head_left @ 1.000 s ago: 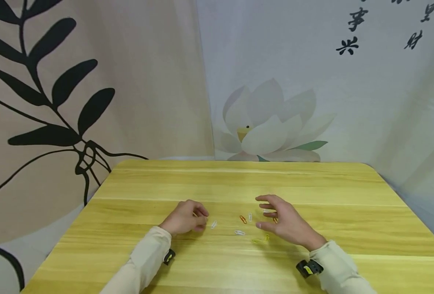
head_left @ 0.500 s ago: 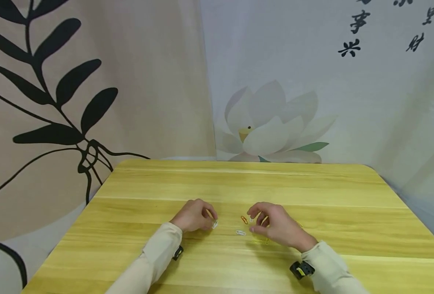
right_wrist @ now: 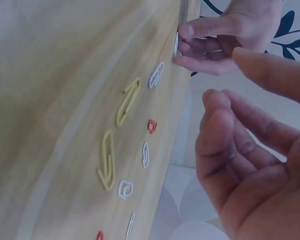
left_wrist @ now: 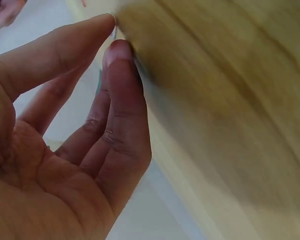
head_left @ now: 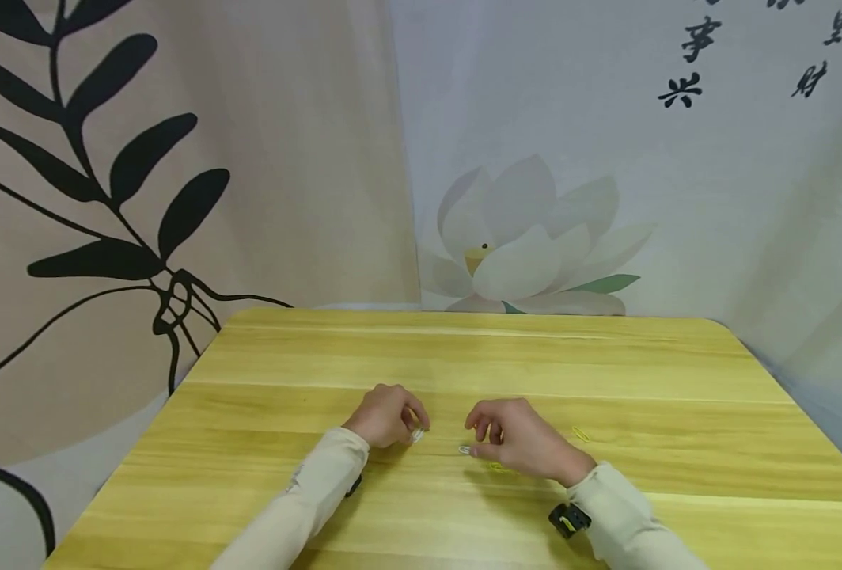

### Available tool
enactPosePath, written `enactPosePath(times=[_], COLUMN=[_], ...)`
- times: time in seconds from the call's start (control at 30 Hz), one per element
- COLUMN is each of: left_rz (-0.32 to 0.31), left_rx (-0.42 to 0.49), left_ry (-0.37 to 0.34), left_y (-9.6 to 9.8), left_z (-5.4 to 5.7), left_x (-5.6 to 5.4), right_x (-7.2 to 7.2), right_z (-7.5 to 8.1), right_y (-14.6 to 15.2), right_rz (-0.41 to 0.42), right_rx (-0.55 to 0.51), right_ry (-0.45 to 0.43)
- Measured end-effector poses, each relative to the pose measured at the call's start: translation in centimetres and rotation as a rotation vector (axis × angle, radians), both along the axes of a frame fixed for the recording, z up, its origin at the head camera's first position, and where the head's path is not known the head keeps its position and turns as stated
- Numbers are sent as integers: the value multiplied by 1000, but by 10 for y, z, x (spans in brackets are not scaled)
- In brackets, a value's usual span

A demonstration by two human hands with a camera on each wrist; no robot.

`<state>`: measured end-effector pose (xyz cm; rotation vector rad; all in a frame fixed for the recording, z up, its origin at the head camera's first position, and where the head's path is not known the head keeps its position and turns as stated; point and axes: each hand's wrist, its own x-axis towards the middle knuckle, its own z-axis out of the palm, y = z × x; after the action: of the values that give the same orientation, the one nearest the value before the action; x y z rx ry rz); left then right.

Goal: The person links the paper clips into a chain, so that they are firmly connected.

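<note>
In the head view my left hand [head_left: 390, 417] is low over the table, its thumb and finger at the two sides of a small white paper clip [head_left: 417, 435]. The right wrist view shows that white paper clip [right_wrist: 176, 44] between the left fingertips, close to the wood. My right hand [head_left: 517, 435] hovers farther right with a gap between thumb and bent fingers, holding nothing. Near its thumb tip lies another white paper clip [head_left: 464, 450]. The right hand hides some clips from the head camera; the right wrist view shows a red paper clip [right_wrist: 151, 126] beside it.
Two yellow paper clips [right_wrist: 128, 102] and several white and red ones are scattered on the wooden table [head_left: 307, 348]. One yellow clip [head_left: 581, 434] lies right of the right hand. A printed curtain [head_left: 307, 158] hangs behind the table.
My left hand has moved right and its fingertips have come around the white paper clip. The right hand has moved left over the scattered clips, its fingers drawing somewhat closer together.
</note>
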<state>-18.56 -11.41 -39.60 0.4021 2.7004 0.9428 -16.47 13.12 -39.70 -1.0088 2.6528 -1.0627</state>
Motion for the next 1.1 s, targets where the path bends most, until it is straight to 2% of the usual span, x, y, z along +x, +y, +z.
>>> enactPosePath(times=[0.27, 0.5, 0.67, 0.77, 0.9, 1.1], left_rz=[-47, -39, -78, -106, -146, -173], left_rx=[-98, -137, -161, -147, -144, -255], left_ry=[127, 167, 208, 208, 219, 262], left_y=[4, 5, 5, 4, 3, 5], left_z=[-1, -3, -5, -5, -6, -9], left_x=[-4, -4, -4, -2, 0, 3], right_x=[-1, -1, -2, -3, -3, -3], right_z=[0, 1, -1, -2, -3, -5], right_y=[-7, -12, -15, -18, -21, -23], right_rz=[-8, -19, -20, -23, -27, -26], right_rx=[63, 111, 143, 165, 182, 216], right_ry=[55, 41, 82, 103, 95, 99])
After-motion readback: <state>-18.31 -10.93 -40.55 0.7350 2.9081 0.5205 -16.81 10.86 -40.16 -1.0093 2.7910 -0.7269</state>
